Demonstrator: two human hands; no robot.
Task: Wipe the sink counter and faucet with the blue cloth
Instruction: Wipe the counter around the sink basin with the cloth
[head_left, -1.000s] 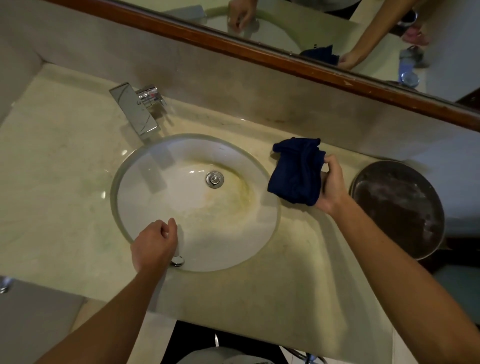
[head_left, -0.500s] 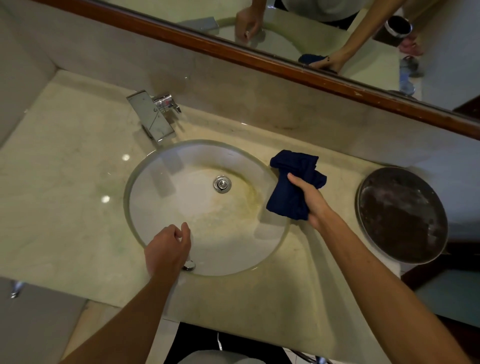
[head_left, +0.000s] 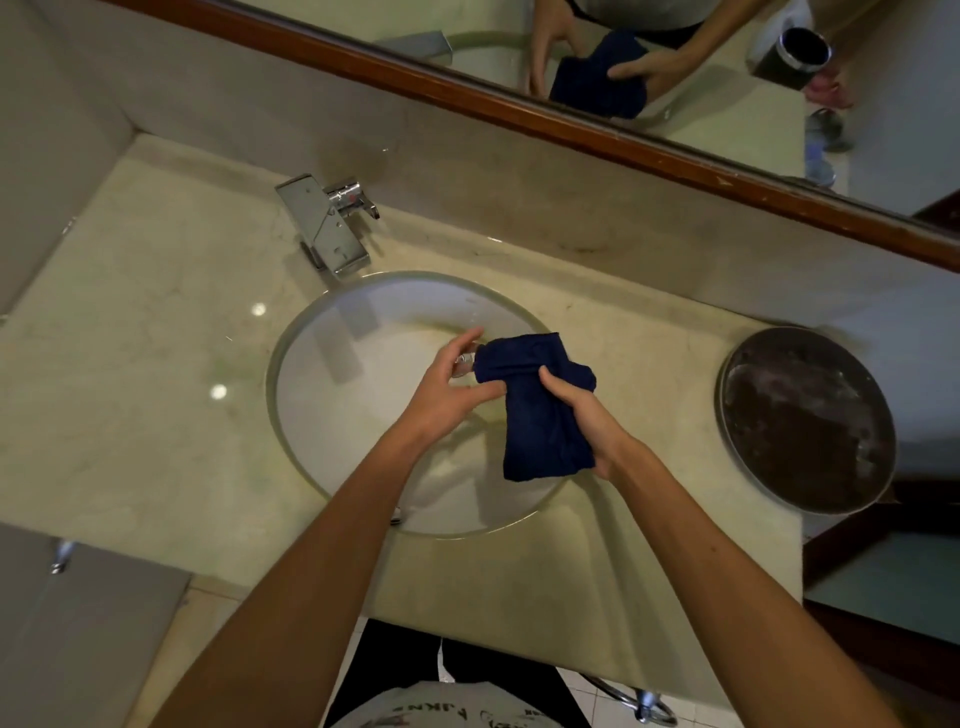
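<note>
Dark blue cloth (head_left: 537, 410), soft and bunched into a rumpled, roughly oblong wad, held above the right half of the sink (head_left: 322, 415). Right hand (head_left: 587, 421) clasped along the cloth's right edge, thumb across the top and fingers curled under the fabric, grasping it. Left hand (head_left: 449, 387) at the cloth's upper-left corner, thumb pressed against the fabric and fingers (head_left: 465, 340) extended past the corner; whether those fingers pinch the cloth or only touch it, cannot tell. Small glint of metal just beside the left fingertips, at the cloth's corner, too hidden to identify.

Sink round and shallow, smooth white basin with a pale rim, yellowish staining on the far side of the bowl, set into a glossy cream marble table (head_left: 130, 364) with faint veining and two bright light reflections. Faucet (head_left: 324, 223) behind the basin's upper left: flat, rectangular chrome spout, polished and angular, with a short cylindrical handle at its right. Round dark metal tray (head_left: 805, 421) with a raised rim and a dull, smudged surface on the table's right end, well apart from the hands. Mirror with a reddish-brown wooden frame (head_left: 519, 111) along the back wall, reflecting hands and cloth.
</note>
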